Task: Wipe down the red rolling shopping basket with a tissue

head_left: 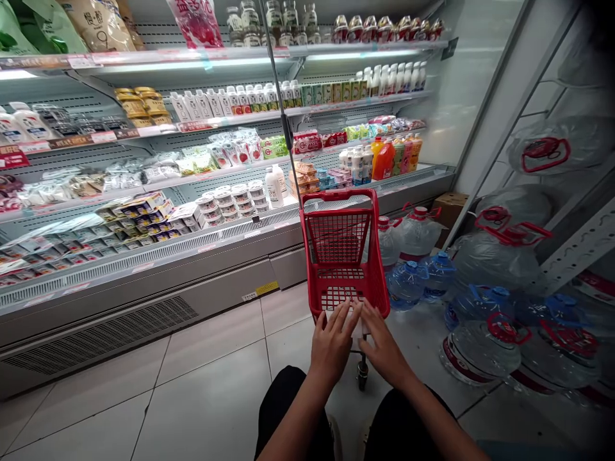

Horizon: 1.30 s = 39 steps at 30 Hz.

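A red plastic shopping basket cart (378, 256) stands in front of me, its tall handle frame on the far side and a castor below. My left hand (332, 342) is at its near rim, palm down, with the fingers stretched out and slightly apart. Close beside it, my right hand (384, 349) also has extended fingers, their tips at the same rim. Both hands are open. Something small and white (358, 330) shows between the thumbs, too hidden to make out. The basket's latticed floor is visible, with no goods on it.
An open refrigerated display (230, 246) with bottles, cups and packets runs along the left and ahead. Large water bottles (480, 349) crowd the floor at the right, below a metal rack. A cardboard box (449, 208) sits behind them. My knees flank the cart's near side.
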{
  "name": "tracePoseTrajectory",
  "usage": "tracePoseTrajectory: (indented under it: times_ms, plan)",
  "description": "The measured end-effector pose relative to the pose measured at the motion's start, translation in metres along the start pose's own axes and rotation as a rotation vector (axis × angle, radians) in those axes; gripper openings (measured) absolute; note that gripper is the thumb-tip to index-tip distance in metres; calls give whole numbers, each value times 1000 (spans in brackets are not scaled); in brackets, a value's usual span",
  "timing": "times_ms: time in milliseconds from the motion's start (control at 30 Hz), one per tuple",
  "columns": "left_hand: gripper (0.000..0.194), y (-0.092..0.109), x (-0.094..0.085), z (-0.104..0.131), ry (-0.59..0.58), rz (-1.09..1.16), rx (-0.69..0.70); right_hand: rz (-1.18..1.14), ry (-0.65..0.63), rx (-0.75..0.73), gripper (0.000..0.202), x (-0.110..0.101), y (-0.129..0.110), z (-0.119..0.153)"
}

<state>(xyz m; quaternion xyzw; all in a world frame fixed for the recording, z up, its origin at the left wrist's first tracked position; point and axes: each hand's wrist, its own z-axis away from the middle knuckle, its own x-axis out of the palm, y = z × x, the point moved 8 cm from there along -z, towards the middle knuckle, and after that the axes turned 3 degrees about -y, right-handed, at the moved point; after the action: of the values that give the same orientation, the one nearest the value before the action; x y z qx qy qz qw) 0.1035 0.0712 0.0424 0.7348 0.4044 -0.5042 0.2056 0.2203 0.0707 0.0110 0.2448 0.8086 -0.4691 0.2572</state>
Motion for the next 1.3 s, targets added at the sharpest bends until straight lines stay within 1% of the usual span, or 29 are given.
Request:
tracePoseTrajectory:
  times_ms: [100,167,200,267,367,433,467,533,633,700,800,900,1000,1067,1133,1233,1300]
  plan:
    - [58,-10,9,2,-37,44,8,79,63,49,64,-26,18,9]
    - [54,-14,12,2,-73,72,0,147,60,70,60,-34,26,8]
    - [54,-15,13,1,-95,79,-21,183,48,68,59,-34,27,5]
    - [58,-14,12,-1,-152,71,-88,250,13,41,60,-27,26,-3]
    - [62,-6,13,-3,-249,27,-187,338,-26,-23,59,-6,16,-16]
    - [61,2,18,-2,-287,24,-214,393,-34,-58,58,6,9,-19]
    - [59,6,21,-2,-287,34,-219,418,-31,-71,58,10,7,-19]
    - [58,11,26,-1,-246,60,-222,453,-22,-87,58,12,3,-16]
    - [52,14,32,-2,-133,110,-199,476,-26,-103,61,8,2,-10]
    - [44,12,31,-4,-71,155,-164,483,-39,-112,62,4,3,-7]
    - [37,7,23,-6,-19,203,-91,469,-47,-106,62,-2,8,-6]
    - [43,3,15,-2,17,172,-24,416,-36,-82,61,-5,13,-8]
    - [49,2,16,6,22,108,54,353,0,-42,61,-9,18,-9]
    - [52,-3,21,12,5,81,103,342,16,-34,62,-11,20,-8]
    - [56,-18,24,14,-15,63,117,359,5,-56,62,-11,19,-7]
    - [58,-50,23,10,-36,22,69,390,-22,-80,63,-10,18,-5]
    - [58,-64,21,7,-34,-1,32,404,-24,-78,62,-9,18,-6]
